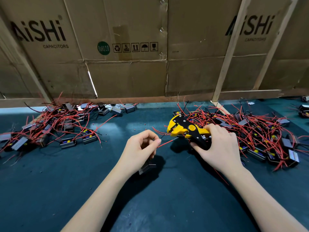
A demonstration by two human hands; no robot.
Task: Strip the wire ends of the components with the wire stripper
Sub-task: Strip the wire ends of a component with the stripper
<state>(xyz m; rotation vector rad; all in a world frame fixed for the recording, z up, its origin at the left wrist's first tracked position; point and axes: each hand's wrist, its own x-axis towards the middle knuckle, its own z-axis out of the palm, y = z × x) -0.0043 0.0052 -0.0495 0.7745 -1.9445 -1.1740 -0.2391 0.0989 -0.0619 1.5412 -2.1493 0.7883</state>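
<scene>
Here, one wire stripper (185, 129) — two component piles (55, 124).

dark teal desk (50, 190) fills lower half, surface matte, specked with small bits, pale glare patches near far edge. behind it, wall of flattened cardboard boxes (130, 72), creased and torn, printed "aishi capacitors", green rohs sticker (103, 48), row of handling symbols (135, 47), brown tape strip. pale wooden battens (231, 52) run slanted across cardboard at right. bright gap along cardboard's lower left edge.
</scene>
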